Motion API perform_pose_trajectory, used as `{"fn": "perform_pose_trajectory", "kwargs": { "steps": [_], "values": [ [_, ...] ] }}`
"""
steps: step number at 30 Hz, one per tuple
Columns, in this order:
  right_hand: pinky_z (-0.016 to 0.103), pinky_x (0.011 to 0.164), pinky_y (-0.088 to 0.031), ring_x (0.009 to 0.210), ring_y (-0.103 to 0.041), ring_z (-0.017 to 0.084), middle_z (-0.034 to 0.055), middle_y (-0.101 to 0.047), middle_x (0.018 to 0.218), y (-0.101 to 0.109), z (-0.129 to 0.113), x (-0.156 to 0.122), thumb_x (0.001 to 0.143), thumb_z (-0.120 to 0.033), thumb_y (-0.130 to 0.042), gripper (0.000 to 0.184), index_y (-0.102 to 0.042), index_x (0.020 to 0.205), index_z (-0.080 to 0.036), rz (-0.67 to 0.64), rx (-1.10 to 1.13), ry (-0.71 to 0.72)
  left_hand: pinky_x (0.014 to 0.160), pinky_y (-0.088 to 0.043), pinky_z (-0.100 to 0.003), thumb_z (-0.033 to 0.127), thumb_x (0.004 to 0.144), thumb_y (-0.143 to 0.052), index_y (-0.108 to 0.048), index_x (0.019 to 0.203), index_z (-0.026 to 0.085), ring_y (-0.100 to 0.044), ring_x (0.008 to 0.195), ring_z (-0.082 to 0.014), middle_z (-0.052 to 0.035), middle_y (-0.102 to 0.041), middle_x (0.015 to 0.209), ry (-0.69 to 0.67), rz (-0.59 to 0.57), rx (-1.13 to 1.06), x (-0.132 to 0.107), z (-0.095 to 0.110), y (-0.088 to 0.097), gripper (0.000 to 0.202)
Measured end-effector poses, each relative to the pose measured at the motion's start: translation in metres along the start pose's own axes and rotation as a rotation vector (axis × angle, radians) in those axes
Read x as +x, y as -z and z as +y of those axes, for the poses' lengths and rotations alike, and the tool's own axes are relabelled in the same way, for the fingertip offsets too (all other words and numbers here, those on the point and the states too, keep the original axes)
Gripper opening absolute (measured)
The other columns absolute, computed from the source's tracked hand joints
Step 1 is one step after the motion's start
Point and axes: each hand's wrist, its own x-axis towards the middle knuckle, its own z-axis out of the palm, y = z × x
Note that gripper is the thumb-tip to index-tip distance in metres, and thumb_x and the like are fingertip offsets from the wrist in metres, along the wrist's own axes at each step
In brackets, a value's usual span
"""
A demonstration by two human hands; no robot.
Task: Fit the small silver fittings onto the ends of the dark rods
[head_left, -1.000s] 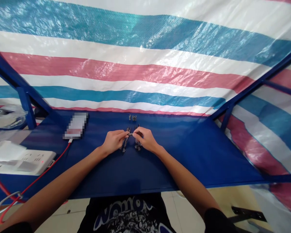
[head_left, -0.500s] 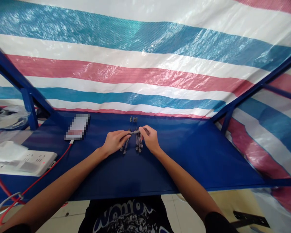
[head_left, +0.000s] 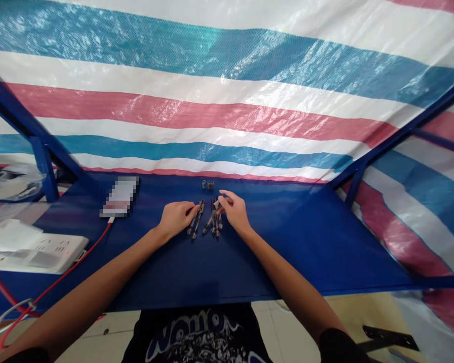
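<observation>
My right hand (head_left: pixel 232 209) has its fingers closed on the upper end of a dark pen (head_left: pixel 209 225), which slants down and to the left over the table. Beneath and beside that pen lies the right group of slim dark pens (head_left: pixel 217 229). My left hand (head_left: pixel 177 219) lies low at the left pens (head_left: pixel 195 224), its curled fingertips at their upper ends. Whether anything is pinched in those fingers is hidden. Several small grey pieces (head_left: pixel 211 185), too small to name, stand behind the pens.
A phone (head_left: pixel 120 197), blurred over, lies left on the blue table (head_left: pixel 287 257) with a red charging cable (head_left: pixel 87 252). A white power strip (head_left: pixel 56 252) sits at the left edge. Striped sheeting (head_left: pixel 219 118) hangs behind, between blue frame bars (head_left: pixel 382 146).
Half a second ago both hands held the pen level between them. Now its left end is out of my left hand and tilts downward, while my right hand keeps the upper end.
</observation>
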Motion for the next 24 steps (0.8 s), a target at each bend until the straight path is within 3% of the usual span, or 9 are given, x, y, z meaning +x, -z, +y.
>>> {"fn": "perform_pose_trajectory", "kwargs": {
  "steps": [4,7,10,14,16,20,24],
  "values": [
    [0.035,0.073,-0.056,0.075,-0.068,0.018,0.0082,-0.069,0.102,0.0,0.003,-0.002,0.083,-0.03,-0.055,0.045,-0.054,0.126,-0.019,-0.039,-0.223,0.128,0.051,-0.019,-0.027,0.042,0.092,-0.042,-0.06,0.059,0.018,-0.052,0.055,-0.015,-0.0025,-0.061,0.059,0.047,-0.191,0.085,0.002,0.001,-0.002,0.044],
    [0.038,0.089,-0.051,0.101,-0.063,0.021,0.01,-0.064,0.117,0.003,0.006,-0.001,0.084,-0.021,-0.051,0.039,-0.058,0.123,-0.019,-0.043,-0.458,0.294,0.052,-0.019,-0.026,0.046,0.093,-0.041,-0.057,0.058,0.018,-0.051,0.055,-0.0147,-0.0024,-0.06,0.058,0.04,-0.19,0.057,0.0,0.003,-0.002,0.047],
    [0.039,0.099,-0.044,0.109,-0.057,0.022,0.0114,-0.063,0.116,0.006,0.009,0.001,0.084,-0.015,-0.05,0.033,-0.063,0.115,-0.016,-0.056,-0.661,0.352,0.053,-0.024,-0.025,0.044,0.093,-0.041,-0.058,0.066,0.017,-0.051,0.057,-0.0131,-0.0008,-0.059,0.061,-0.042,-0.137,-0.014,-0.002,0.006,-0.001,0.042],
    [0.036,0.095,-0.044,0.103,-0.054,0.023,0.0128,-0.059,0.108,0.004,0.009,-0.001,0.083,-0.022,-0.058,0.031,-0.064,0.113,-0.013,-0.118,-0.858,0.344,0.057,-0.03,-0.023,0.039,0.095,-0.041,-0.062,0.087,0.019,-0.055,0.064,-0.0121,-0.0001,-0.062,0.073,-0.22,-0.12,-0.074,-0.005,0.006,-0.003,0.03],
    [0.036,0.092,-0.044,0.099,-0.054,0.023,0.0121,-0.058,0.103,0.002,0.008,-0.003,0.083,-0.027,-0.061,0.032,-0.064,0.112,-0.013,-0.184,-0.942,0.336,0.058,-0.031,-0.022,0.037,0.095,-0.041,-0.062,0.089,0.019,-0.057,0.067,-0.0126,-0.0006,-0.063,0.076,-0.269,-0.149,-0.079,-0.005,0.004,-0.006,0.029],
    [0.035,0.087,-0.044,0.095,-0.055,0.023,0.0105,-0.059,0.101,-0.002,0.005,-0.006,0.085,-0.032,-0.057,0.035,-0.061,0.116,-0.016,-0.276,-1.08,0.286,0.056,-0.031,-0.023,0.037,0.095,-0.042,-0.06,0.084,0.018,-0.058,0.069,-0.0132,-0.0014,-0.063,0.079,-0.263,-0.207,-0.062,-0.005,0.003,-0.01,0.029],
    [0.031,0.08,-0.045,0.092,-0.06,0.022,0.0095,-0.061,0.106,-0.003,0.001,-0.006,0.087,-0.031,-0.051,0.034,-0.056,0.118,-0.018,-0.271,-1.17,0.225,0.054,-0.031,-0.024,0.042,0.092,-0.045,-0.059,0.078,0.018,-0.056,0.064,-0.0129,-0.0016,-0.062,0.078,-0.194,-0.213,-0.034,-0.006,0.011,-0.012,0.031]
  ]
}}
